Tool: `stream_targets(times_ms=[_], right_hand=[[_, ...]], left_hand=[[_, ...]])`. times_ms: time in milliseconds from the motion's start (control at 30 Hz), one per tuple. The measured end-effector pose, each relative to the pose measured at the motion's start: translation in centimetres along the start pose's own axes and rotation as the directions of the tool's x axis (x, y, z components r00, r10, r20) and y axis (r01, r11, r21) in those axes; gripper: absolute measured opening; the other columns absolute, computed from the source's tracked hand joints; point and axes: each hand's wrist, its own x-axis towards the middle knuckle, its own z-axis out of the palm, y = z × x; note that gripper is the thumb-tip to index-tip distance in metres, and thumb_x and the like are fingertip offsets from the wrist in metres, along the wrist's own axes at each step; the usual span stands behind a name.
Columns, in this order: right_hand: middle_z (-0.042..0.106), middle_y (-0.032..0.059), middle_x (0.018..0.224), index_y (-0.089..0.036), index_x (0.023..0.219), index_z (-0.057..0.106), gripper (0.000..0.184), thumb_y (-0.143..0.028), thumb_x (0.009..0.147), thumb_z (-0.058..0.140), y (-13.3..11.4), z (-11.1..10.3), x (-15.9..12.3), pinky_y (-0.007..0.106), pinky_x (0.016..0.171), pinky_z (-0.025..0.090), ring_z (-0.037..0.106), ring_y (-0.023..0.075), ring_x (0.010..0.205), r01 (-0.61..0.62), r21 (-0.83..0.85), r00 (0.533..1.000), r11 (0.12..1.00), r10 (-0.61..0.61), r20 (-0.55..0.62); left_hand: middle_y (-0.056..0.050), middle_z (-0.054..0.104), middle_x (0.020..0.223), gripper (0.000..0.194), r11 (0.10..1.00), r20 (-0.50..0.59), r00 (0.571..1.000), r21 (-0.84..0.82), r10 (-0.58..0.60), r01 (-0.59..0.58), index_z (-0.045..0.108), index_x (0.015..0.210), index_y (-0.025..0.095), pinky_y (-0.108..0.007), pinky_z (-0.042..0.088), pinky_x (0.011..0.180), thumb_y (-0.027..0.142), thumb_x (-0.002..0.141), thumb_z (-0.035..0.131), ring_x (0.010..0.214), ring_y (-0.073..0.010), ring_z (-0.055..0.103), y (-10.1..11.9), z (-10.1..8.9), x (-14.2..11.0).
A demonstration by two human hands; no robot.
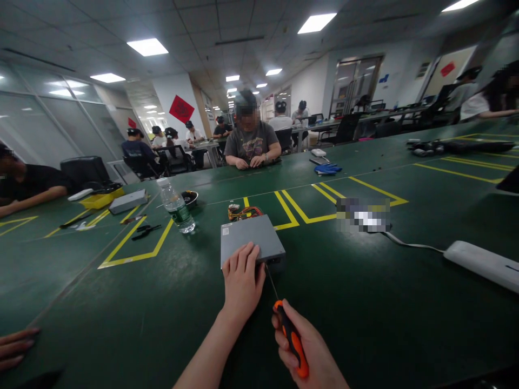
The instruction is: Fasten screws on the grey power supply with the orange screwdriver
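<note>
A grey metal computer power supply (253,235) lies flat on the green table, its bundled coloured cables (246,213) coming out at the far side. My left hand (243,278) grips its near edge, with the fingers over the top cover and the thumb down by the near side. In my right hand (300,340) is a screwdriver (291,337) with an orange and black handle, the fingers wrapped round it. Its thin shaft points up and away to the near side of the power supply, close to my left thumb. Whether the tip sits in a screw is too small to tell.
A water bottle (177,206) stands left of the power supply, before a round dark bowl (190,198). Further left lie black tools (145,232), a grey box (128,201) and a yellow tray (102,199). A white power strip (482,265) with a cable is at right. Co-workers sit around.
</note>
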Motion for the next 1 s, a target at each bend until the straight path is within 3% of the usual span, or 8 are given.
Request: stream_targets(times_ms=[133,267,367,667,1000], right_hand=[[0.055,-0.0009,0.062,-0.013,0.072,0.056,0.032,-0.035,0.064,0.077,0.2,0.1,0.1,0.01,0.032,0.026,0.041,0.0018,0.042,0.043,-0.02,0.999,0.999,-0.043,0.007],[0.051,-0.002,0.053,-0.01,0.079,0.058,0.027,-0.037,0.082,0.059,-0.1,0.1,0.1,0.012,0.03,0.023,0.035,0.0011,0.032,-0.055,0.02,0.998,0.998,0.056,-0.019],[0.051,-0.0019,0.05,-0.01,0.078,0.057,0.026,-0.033,0.088,0.049,-0.6,-0.2,-0.3,0.013,0.029,0.02,0.032,0.0012,0.029,-0.057,-0.018,0.998,0.998,0.056,-0.043],[0.051,-0.0028,0.051,-0.013,0.075,0.055,0.027,-0.038,0.076,0.065,-2.0,-1.4,-0.8,0.012,0.029,0.022,0.034,0.0017,0.031,0.069,-0.046,0.996,0.997,-0.072,-0.061],[0.051,-0.0023,0.052,-0.012,0.077,0.056,0.022,-0.033,0.082,0.059,-2.3,-1.5,-0.6,0.013,0.029,0.022,0.035,0.0021,0.031,0.074,-0.016,0.993,0.997,-0.076,-0.089]], left_hand=[[-0.006,0.054,0.126,0.033,1.0,-0.001,1.0,0.006,0.008,-0.008,0.052,0.119,0.022,-0.04,0.032,0.092,0.025,0.086,0.048,0.116,-0.0244,0.045,-0.1,0.1,0.0],[-0.007,0.055,0.125,0.033,1.0,-0.013,1.0,0.026,0.01,-0.01,0.052,0.118,0.022,-0.04,0.032,0.092,0.025,0.085,0.049,0.114,-0.0244,0.047,-0.1,0.2,0.0],[-0.006,0.055,0.124,0.032,1.0,-0.02,1.0,0.029,0.007,-0.006,0.053,0.118,0.023,-0.039,0.032,0.091,0.025,0.085,0.05,0.114,-0.024,0.047,-0.1,0.3,-0.1],[-0.007,0.056,0.122,0.033,0.999,-0.039,0.999,0.047,0.026,-0.024,0.054,0.117,0.022,-0.038,0.034,0.091,0.024,0.084,0.052,0.112,-0.0232,0.049,0.1,0.0,0.1],[-0.007,0.055,0.123,0.033,1.0,-0.028,1.0,0.02,0.013,-0.012,0.053,0.118,0.022,-0.039,0.033,0.092,0.024,0.085,0.05,0.113,-0.0235,0.048,0.1,0.0,0.1]])
